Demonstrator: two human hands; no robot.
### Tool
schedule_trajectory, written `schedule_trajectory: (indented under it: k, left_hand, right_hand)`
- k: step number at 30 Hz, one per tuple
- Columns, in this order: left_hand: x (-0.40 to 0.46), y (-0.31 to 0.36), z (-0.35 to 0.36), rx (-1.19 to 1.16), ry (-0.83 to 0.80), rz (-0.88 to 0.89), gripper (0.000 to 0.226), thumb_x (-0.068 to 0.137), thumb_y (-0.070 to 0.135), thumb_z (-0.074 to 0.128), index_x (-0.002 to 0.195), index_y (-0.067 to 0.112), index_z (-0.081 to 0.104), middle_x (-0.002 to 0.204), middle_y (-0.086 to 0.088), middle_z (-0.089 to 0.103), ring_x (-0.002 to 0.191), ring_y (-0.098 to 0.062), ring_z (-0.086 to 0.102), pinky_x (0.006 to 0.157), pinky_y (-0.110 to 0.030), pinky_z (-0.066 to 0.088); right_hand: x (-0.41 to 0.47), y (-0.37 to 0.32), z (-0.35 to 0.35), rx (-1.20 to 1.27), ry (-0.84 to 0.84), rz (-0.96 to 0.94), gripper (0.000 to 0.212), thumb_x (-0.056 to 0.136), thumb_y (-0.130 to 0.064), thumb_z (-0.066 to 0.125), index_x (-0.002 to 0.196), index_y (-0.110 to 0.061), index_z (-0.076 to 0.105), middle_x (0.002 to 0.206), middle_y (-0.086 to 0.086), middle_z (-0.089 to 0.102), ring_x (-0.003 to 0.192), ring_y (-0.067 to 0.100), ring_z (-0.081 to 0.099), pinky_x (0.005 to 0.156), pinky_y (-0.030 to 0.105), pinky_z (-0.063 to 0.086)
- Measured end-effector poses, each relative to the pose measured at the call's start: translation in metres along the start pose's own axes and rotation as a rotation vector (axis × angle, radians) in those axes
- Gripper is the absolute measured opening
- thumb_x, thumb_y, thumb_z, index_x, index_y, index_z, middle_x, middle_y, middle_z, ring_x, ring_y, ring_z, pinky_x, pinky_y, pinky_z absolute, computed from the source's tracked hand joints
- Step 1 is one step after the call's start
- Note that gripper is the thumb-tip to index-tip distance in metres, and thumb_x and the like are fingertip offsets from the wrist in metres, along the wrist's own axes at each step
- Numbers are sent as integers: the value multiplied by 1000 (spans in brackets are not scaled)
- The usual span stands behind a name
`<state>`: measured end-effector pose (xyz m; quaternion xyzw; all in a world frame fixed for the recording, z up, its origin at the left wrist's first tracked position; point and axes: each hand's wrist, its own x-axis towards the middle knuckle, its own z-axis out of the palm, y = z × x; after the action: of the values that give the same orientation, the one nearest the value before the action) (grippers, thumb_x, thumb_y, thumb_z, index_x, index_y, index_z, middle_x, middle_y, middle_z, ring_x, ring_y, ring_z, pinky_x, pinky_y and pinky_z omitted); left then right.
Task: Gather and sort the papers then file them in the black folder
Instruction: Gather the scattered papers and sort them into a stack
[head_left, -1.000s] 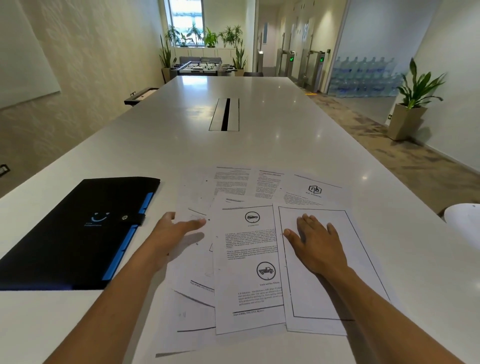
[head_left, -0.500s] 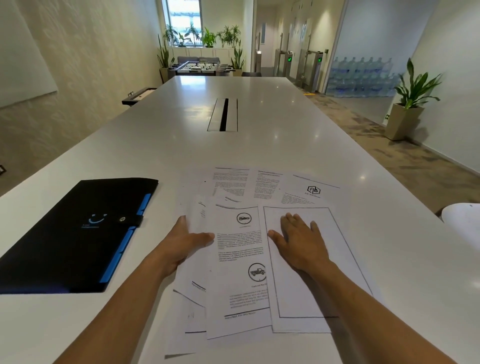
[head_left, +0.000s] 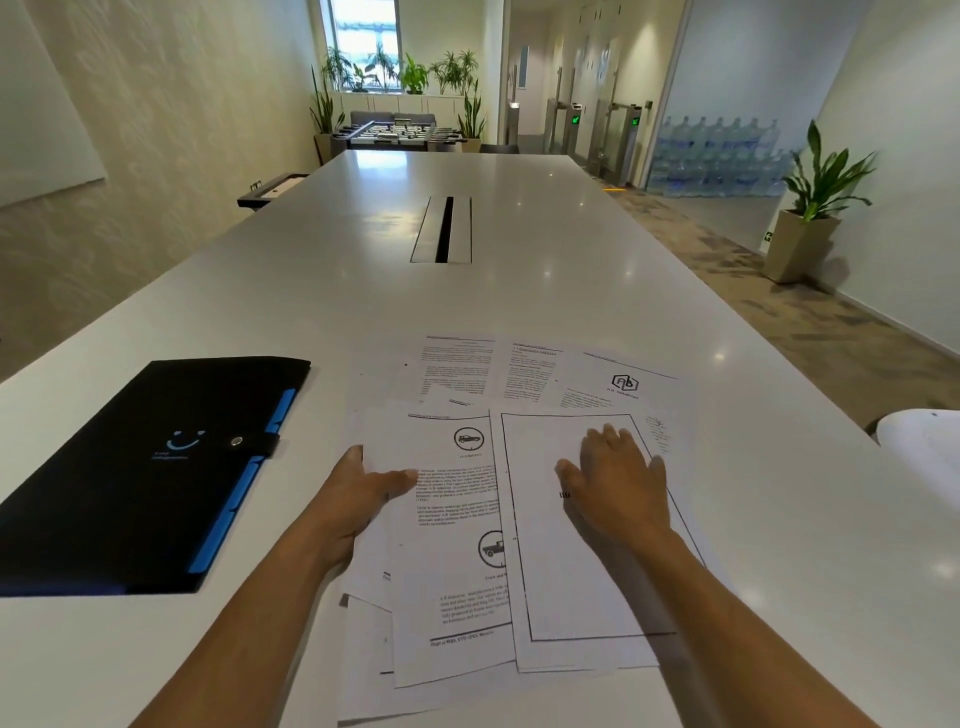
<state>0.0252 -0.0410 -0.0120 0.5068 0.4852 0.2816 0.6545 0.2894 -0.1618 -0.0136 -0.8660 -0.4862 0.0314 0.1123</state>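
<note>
A long white surface (head_left: 519, 291) fills the view, running away toward 12 o'clock, with a cable slot (head_left: 442, 229) set in its middle. At 9 o'clock lies the black folder (head_left: 130, 478), closed flat, its snap strap done up and blue tabs along its right edge. The papers (head_left: 467, 519) are spread in an overlapping heap at 6 o'clock, well apart from the folder; the farther sheets at 12 o'clock carry text and a logo. On top at 4 o'clock sits a bordered sheet (head_left: 571, 571). The right hand (head_left: 618, 483) presses flat on it, fingers apart. The left hand (head_left: 363, 493) is at the heap's left edge, thumb on top of a sheet with round car icons, other fingers hidden beneath.
</note>
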Motion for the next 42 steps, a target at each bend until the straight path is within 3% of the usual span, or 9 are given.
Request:
schedule_trajectory:
  k: [9,15,20,22,26,32,35,40,42]
  left_hand:
    - [1,-8,5,0,-14,65,47,78,13,80,115,15,51,108,-11,71,84,-23,74,61,-37,60]
    - [0,-8,9,54,71,143,84,58,46,84,127,19,47,115,-1,66,99,-19,68,75,-33,58]
    - [-2,-8,7,81,95,155,92,57,47,85,133,15,45,120,-3,64,101,-19,65,76,-30,58]
    - [-1,-9,6,77,92,138,91,61,43,86,136,14,43,122,-5,63,105,-22,64,85,-37,56]
    - [-1,-9,7,62,83,151,74,68,34,86,129,17,48,116,-2,66,98,-15,66,68,-22,56]
    - [-1,-10,18,128,117,199,66,70,29,86,124,22,49,119,5,63,97,-4,64,72,-17,53]
    - [-2,-12,22,76,39,194,59,65,21,89,111,30,53,106,9,67,81,4,67,58,-9,51]
    - [-5,-14,26,97,0,226,77,66,8,88,130,24,48,122,1,64,112,-19,62,98,-41,50]
    - [-6,-11,25,121,33,280,83,68,9,87,138,21,43,128,1,60,118,-21,57,104,-43,45]
  right_hand:
    - [-14,-18,14,-2,-95,-26,70,98,-57,20,154,-15,17,163,7,12,150,23,4,117,56,0]
    - [-9,-50,16,13,-96,-60,69,98,-56,21,154,-15,16,163,7,12,150,24,4,118,56,2]
    - [-4,-61,10,105,-18,-148,64,97,-51,31,151,-16,26,161,8,21,149,23,16,117,49,20]
    - [1,-47,0,130,42,-85,65,96,-51,35,150,-15,29,160,9,24,148,23,18,116,48,26]
    - [-6,-14,-5,43,-92,-50,72,94,-54,38,151,-13,22,161,14,16,149,28,15,116,49,24]
    - [-21,-30,3,132,-108,-126,78,91,-51,46,154,-18,15,163,13,5,149,26,11,119,48,14]
    - [-21,-37,6,166,-109,-146,83,88,-52,49,154,-21,11,164,10,-1,150,25,8,119,49,13]
    - [-17,-40,3,269,-123,-156,90,84,-53,57,154,-23,10,164,6,-4,150,23,8,118,45,18]
    - [-16,-41,0,382,-111,-124,90,85,-52,60,154,-23,10,164,2,-5,150,19,4,117,40,17]
